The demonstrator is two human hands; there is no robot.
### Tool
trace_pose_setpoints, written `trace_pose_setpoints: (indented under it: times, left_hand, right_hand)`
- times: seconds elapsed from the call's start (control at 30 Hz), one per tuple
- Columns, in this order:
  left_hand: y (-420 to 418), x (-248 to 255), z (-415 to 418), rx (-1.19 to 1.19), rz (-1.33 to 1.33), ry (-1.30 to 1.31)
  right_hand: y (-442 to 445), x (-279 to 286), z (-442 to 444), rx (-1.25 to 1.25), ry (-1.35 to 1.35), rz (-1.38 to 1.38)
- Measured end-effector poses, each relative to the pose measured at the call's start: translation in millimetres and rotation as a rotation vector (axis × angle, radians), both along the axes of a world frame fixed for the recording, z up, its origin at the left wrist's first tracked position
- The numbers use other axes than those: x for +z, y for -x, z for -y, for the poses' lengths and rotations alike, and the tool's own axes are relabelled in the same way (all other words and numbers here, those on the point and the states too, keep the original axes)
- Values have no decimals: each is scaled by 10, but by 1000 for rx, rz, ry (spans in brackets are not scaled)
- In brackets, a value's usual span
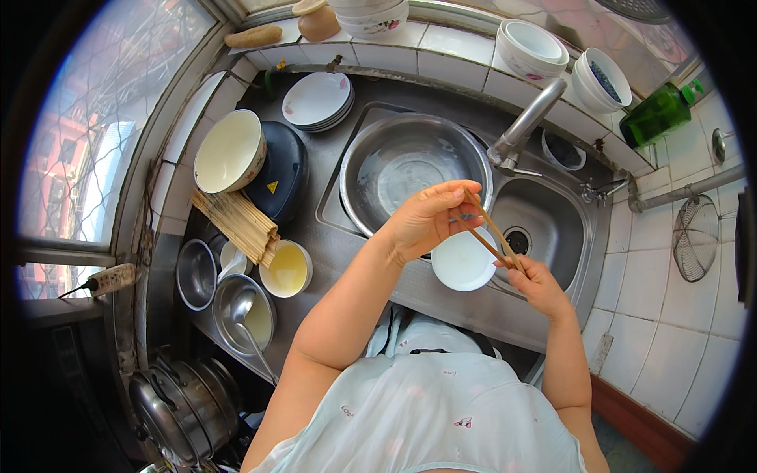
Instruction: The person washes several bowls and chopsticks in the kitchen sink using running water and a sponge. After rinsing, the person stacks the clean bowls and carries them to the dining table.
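A pair of wooden chopsticks (pixel 492 232) is held between my two hands. My left hand (pixel 434 214) grips their upper-left ends with thumb and fingers, over the right rim of a large stainless steel basin (pixel 390 171). The other ends, close together, are in my right hand (pixel 537 285), near the front of the sink bowl (pixel 547 236). Below the chopsticks, a white bowl or dish (pixel 463 260) sits by the counter's front edge, its inside plain white. A metal faucet (pixel 526 127) stands behind, between the basin and the sink bowl.
At left are stacked plates (pixel 317 100), a cream bowl (pixel 229 151) on a dark lidded appliance (pixel 278 171), a rolled bamboo mat (pixel 236 227), a bowl of yellow liquid (pixel 286 269) and a steel pot with a ladle (pixel 243 313). Bowls (pixel 530 50) and a green pump bottle (pixel 656 115) line the ledge.
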State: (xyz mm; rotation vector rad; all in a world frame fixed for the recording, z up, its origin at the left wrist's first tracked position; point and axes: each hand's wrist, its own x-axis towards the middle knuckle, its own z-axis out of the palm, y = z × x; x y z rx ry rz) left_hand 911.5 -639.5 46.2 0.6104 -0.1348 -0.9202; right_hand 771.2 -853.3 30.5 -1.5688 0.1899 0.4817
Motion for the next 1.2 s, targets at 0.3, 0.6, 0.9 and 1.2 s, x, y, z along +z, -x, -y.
trace_pose_setpoints:
  times: [0.3, 0.6, 0.9, 1.2]
  left_hand:
    - [-127, -37, -43, 31, 64, -152]
    - [-520, -1382, -352, 96, 303, -1220]
    - [-280, -2034, -208, -501, 1237, -2039]
    - [-478, -2095, -359, -409, 1082, -1958]
  right_hand:
    - [-64, 10, 41, -4, 73, -13]
    - [-706, -520, 97, 83, 803, 133]
    - [-1674, -1302, -259, 395, 1295, -58]
    - [-1930, -1641, -260, 42, 1020, -185]
